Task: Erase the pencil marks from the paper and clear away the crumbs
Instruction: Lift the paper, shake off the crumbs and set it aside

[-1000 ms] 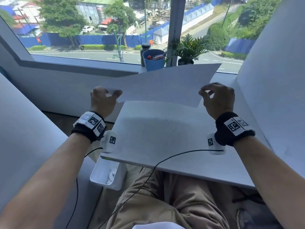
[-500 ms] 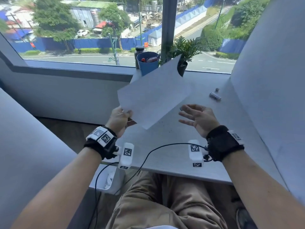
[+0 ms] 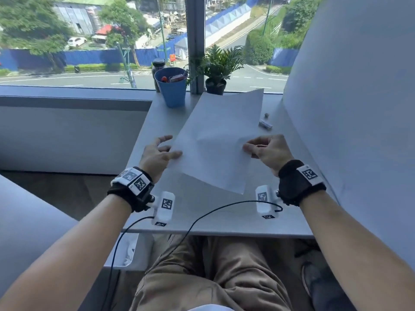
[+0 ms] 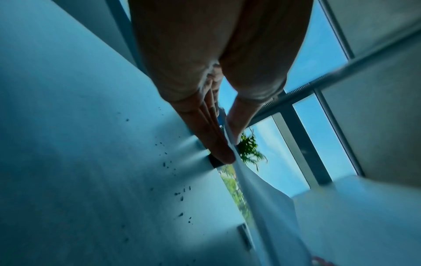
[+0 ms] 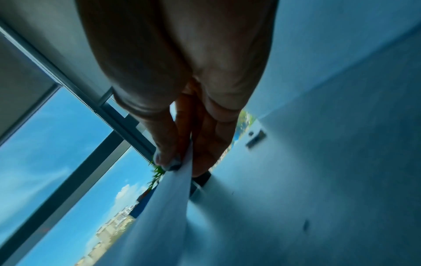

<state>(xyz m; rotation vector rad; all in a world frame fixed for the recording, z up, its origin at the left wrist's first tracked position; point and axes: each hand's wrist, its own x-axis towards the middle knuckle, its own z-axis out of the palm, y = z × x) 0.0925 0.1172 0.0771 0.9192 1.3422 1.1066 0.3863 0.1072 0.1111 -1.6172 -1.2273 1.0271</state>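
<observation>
A blank white sheet of paper hangs tilted just above the grey table, bowed in the middle. My left hand pinches its left edge, thumb on top and fingers underneath. At the right edge, my right hand pinches the sheet between thumb and fingers. Dark eraser crumbs lie scattered on the table below the left hand. A small eraser lies on the table at the far right, beside a little round ball.
A blue cup with items in it, a dark jar and a potted plant stand by the window. A white panel walls the right side. A white bin hangs under the table's left front corner.
The right hand let go of the raised paper and has now pinched its right edge again. The sheet has come down low over the table, and the left hand kept its hold.
</observation>
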